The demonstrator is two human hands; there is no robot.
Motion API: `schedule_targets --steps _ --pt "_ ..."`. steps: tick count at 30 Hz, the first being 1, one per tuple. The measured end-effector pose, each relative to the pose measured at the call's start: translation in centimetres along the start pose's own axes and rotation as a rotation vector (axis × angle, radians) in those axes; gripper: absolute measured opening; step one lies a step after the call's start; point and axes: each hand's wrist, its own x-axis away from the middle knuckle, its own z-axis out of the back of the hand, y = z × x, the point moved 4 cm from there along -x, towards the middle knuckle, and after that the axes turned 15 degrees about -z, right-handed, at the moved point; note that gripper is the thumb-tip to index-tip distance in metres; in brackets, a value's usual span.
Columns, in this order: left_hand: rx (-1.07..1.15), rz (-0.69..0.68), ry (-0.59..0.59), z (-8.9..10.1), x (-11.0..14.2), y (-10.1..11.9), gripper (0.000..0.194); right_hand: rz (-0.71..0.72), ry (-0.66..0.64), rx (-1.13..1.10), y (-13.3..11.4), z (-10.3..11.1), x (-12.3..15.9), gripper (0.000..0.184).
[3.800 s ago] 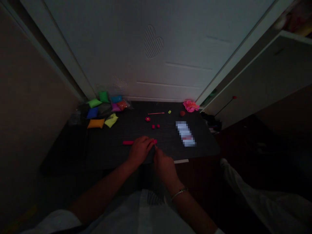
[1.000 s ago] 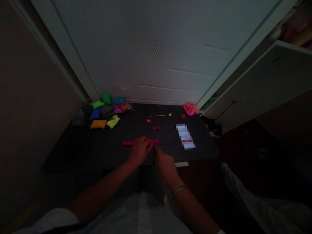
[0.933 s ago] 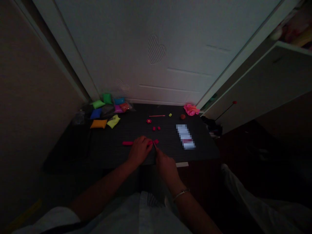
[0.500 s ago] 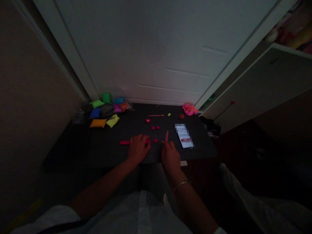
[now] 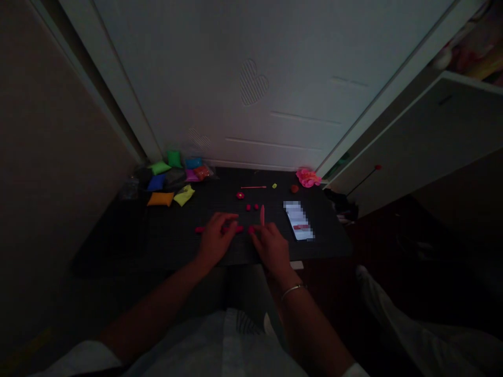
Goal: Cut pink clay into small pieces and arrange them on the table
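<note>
A red roll of modelling clay (image 5: pixel 199 230) lies crosswise near the table's front. Over it hovers my left hand (image 5: pixel 215 235), thumb and fingers apart; whether it touches the roll is unclear. My right hand (image 5: pixel 272 246) grips a pink modelling knife (image 5: pixel 262 213), its blade pointing away from me. The thumb side of that hand is at a small red clay piece (image 5: pixel 251 229), just right of the roll's end. Beyond are two red clay balls (image 5: pixel 248 207) and a red clay piece with a pale centre (image 5: pixel 240 196).
A lit phone (image 5: pixel 299 221) lies to the right. Farther back are a thin pink stick (image 5: pixel 253 187), a yellow-green bit (image 5: pixel 274 186), a dark red ball (image 5: pixel 294 188) and a pink ruffled item (image 5: pixel 308 177). Several coloured clay packets (image 5: pixel 160 199) lie at left. A white door panel rises behind.
My left hand has shifted left and its fingers have spread off the roll. My right hand has moved left to the small clay piece, with the knife now more upright.
</note>
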Motion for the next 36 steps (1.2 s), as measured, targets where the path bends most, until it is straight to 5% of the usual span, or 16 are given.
schedule_targets --steps 4,6,23,32,36 --pt "0.452 0.368 -0.359 -0.4 0.5 0.8 0.033 0.240 0.057 -0.164 -1.2 1.7 1.4 0.025" --pt "0.620 0.458 -0.435 -0.6 1.0 1.4 0.030 0.308 0.061 -0.213 -1.6 2.3 1.8 0.025" --pt "0.913 0.618 -0.385 -0.2 3.2 2.6 0.021 0.317 -0.124 -0.574 -2.1 2.7 2.4 0.027" --pt "1.165 0.760 -0.320 0.4 3.8 3.1 0.029 0.277 -0.118 -0.691 -2.3 3.1 2.6 0.025" --pt "1.161 0.721 -0.355 0.2 4.0 3.3 0.023 0.307 -0.105 -0.676 -2.4 3.2 2.8 0.032"
